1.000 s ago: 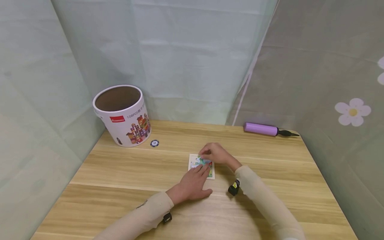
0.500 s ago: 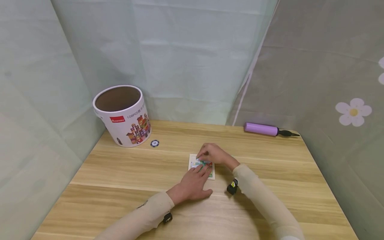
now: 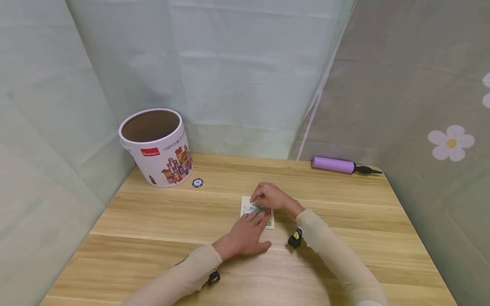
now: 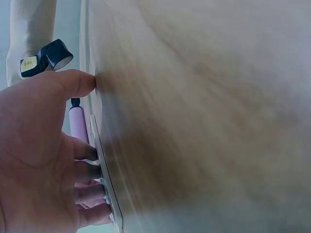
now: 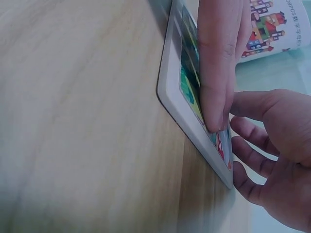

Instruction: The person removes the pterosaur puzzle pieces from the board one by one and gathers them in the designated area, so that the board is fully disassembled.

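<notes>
A small white-framed jigsaw puzzle board [image 3: 243, 207] with a bright picture lies on the table. My left hand [image 3: 248, 236] rests over its lower part, fingers stretched out and fingertips on the picture; its thumb points right, touching the tabletop in the left wrist view. At the upper part of the board, my right hand [image 3: 272, 197] has thumb and forefinger brought together, pinching at a puzzle piece that is mostly hidden. From the right wrist, the left fingers [image 5: 218, 68] cover the pinch, while the other right fingers [image 5: 252, 155] curl by the frame's edge.
A white printed bucket [image 3: 162, 157] stands at the table's back left, its top uncovered. Beside it lies a poker chip [image 3: 197, 182]. Along the back right edge is a purple balloon pump [image 3: 334, 165] with a black nozzle. Pale cloth hangs behind the table [image 3: 153, 229].
My right hand has shifted slightly left over the board, and its wrist has come a little closer in. My left hand and the board stay in place.
</notes>
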`<action>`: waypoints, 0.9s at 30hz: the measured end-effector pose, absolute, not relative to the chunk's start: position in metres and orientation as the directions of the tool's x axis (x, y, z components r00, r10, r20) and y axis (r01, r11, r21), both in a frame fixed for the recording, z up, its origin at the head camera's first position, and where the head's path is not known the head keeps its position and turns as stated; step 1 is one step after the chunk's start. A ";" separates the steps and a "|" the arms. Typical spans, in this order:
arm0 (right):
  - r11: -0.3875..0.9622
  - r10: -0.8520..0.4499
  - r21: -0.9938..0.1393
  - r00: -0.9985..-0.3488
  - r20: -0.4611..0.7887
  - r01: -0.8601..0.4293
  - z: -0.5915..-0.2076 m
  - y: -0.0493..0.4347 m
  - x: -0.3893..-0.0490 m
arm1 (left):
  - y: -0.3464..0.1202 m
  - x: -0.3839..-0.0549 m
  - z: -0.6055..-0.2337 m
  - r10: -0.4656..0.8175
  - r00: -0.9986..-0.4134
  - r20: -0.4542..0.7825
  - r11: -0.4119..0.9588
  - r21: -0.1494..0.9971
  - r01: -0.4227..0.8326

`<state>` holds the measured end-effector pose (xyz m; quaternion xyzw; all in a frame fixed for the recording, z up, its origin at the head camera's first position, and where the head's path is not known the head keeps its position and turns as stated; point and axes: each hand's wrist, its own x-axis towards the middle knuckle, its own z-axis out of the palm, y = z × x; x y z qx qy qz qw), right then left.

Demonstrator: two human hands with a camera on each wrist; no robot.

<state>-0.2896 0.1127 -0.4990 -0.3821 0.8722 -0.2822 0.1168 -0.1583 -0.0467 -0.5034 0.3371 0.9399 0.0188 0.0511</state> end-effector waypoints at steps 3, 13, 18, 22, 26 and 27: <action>0.559 -0.723 -0.583 -0.691 0.007 -0.590 -0.500 0.111 -0.289 | -0.046 -0.159 -0.502 0.628 -0.771 -0.107 0.778 0.073 0.624; 0.581 -0.699 -0.594 -0.715 -0.015 -0.556 -0.498 0.108 -0.286 | -0.047 -0.159 -0.502 0.620 -0.774 -0.129 0.785 0.096 0.612; 0.583 -0.695 -0.588 -0.719 -0.004 -0.560 -0.500 0.109 -0.286 | -0.047 -0.159 -0.502 0.623 -0.771 -0.132 0.782 0.095 0.615; 0.579 -0.695 -0.585 -0.719 0.010 -0.568 -0.502 0.109 -0.286 | -0.047 -0.160 -0.502 0.625 -0.769 -0.133 0.780 0.083 0.620; 0.572 -0.697 -0.587 -0.717 0.020 -0.573 -0.503 0.109 -0.286 | -0.046 -0.159 -0.501 0.625 -0.768 -0.138 0.780 0.087 0.620; 0.571 -0.700 -0.585 -0.714 0.022 -0.577 -0.503 0.109 -0.286 | -0.046 -0.159 -0.500 0.626 -0.767 -0.139 0.779 0.088 0.620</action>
